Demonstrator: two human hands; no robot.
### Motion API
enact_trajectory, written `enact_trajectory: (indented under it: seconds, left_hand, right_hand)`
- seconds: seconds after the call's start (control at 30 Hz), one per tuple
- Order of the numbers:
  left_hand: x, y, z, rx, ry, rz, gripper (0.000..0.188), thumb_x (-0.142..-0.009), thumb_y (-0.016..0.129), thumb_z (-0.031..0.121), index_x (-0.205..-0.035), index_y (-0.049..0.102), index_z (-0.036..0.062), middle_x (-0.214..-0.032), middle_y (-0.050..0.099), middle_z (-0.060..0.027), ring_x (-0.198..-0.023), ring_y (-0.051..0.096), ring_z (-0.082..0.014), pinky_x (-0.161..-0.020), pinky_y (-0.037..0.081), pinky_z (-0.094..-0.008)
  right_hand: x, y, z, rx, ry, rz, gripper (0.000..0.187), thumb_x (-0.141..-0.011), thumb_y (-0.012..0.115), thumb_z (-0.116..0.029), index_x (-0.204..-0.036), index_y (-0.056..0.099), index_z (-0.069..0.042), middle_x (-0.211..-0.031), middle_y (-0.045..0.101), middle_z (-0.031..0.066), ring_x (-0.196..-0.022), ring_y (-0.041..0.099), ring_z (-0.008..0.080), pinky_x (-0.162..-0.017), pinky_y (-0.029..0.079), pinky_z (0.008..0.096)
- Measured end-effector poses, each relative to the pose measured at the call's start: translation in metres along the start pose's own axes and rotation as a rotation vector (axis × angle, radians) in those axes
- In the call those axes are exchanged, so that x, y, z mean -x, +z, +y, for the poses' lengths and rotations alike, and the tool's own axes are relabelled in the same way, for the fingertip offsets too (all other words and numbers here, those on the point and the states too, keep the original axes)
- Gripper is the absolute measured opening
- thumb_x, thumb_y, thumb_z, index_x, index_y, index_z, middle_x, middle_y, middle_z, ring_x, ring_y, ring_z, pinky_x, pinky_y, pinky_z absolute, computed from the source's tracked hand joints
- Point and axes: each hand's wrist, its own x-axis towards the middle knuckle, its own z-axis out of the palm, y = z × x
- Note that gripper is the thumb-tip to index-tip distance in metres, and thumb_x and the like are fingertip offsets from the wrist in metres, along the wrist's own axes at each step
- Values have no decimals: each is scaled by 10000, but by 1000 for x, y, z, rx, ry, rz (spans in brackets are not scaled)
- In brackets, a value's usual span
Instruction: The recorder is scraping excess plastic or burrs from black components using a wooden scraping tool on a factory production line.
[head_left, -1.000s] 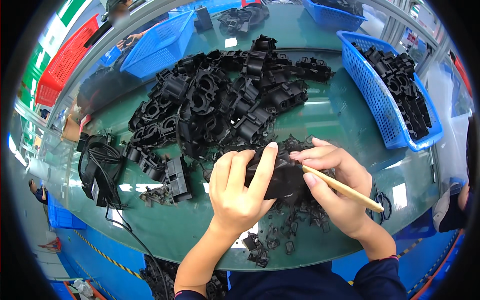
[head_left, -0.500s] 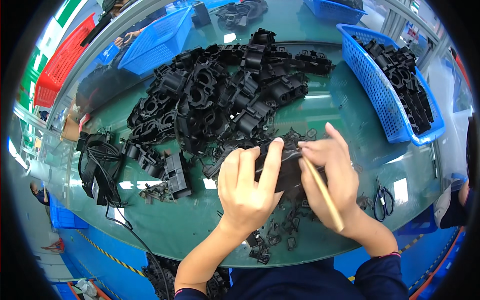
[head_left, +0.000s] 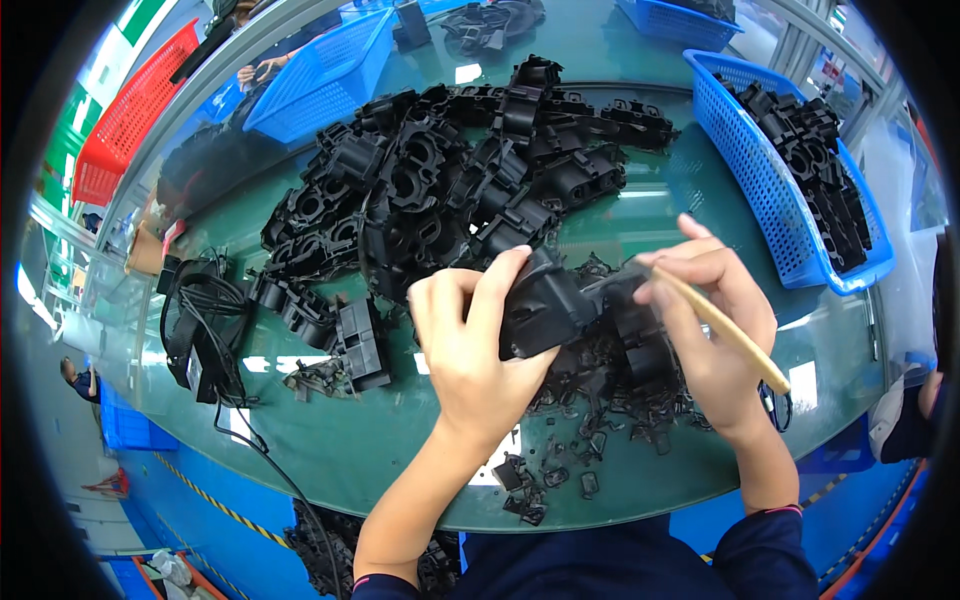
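Observation:
My left hand is closed round a black molded plastic part, fingers over its top and thumb beneath. In my right hand lies a slim tool with a pale wooden handle, gripped between thumb and fingers and slanting down to the right. Its working tip is blurred, so its kind does not show. The tool is apart from the part, to its right. Black plastic scraps lie below and between my hands. Behind the part rises a big heap of similar black plastic parts.
A blue basket of black parts stands at the right; another blue basket is at the back left, near a red basket. A coiled black cable lies left. Small snips are partly behind my right wrist. Another person's hands show far left.
My right hand has drawn away to the right with the tool, off the part. My left hand has tilted and turned the part, shifting slightly left. The scraps beneath show more now.

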Motion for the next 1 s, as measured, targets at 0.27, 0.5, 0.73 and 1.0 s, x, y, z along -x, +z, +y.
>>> enact_trajectory:
  seconds: [0.27, 0.5, 0.73, 1.0]
  left_hand:
    - [1, -4, 0, -216, 125, 132, 616, -516, 783, 117, -1100, 590, 86, -877, 487, -62, -860, 411, -246, -787, 337, -356]
    - [3, 0, 6, -257, 130, 128, 613, -535, 789, 118, -1115, 590, 115, -845, 448, -56, -849, 396, -242, -776, 321, -353]
    - [7, 1, 7, -241, 102, 111, 562, -567, 759, 131, -1111, 616, 119, -866, 457, -86, -852, 384, -260, -760, 333, -355]
    - [8, 3, 8, -265, 119, 115, 634, -521, 789, 94, -1124, 594, 124, -852, 446, -66, -849, 390, -248, -778, 326, -359]
  right_hand:
    - [0, 0, -6, -562, 175, -36, 138, -806, 617, -25, -932, 567, 2, -992, 660, 153, -944, 626, 197, -997, 344, 412]
    - [11, 16, -14, -198, 52, -44, 166, -739, 660, -8, -894, 602, -12, -954, 671, 137, -916, 651, 233, -963, 376, 468]
    - [16, 23, -16, -4, -70, -12, 187, -709, 653, 21, -882, 590, -13, -924, 668, 152, -889, 654, 248, -979, 356, 489]
    - [19, 25, -15, 123, -161, -16, 221, -721, 622, 55, -916, 556, -27, -932, 661, 172, -879, 658, 258, -999, 328, 527]
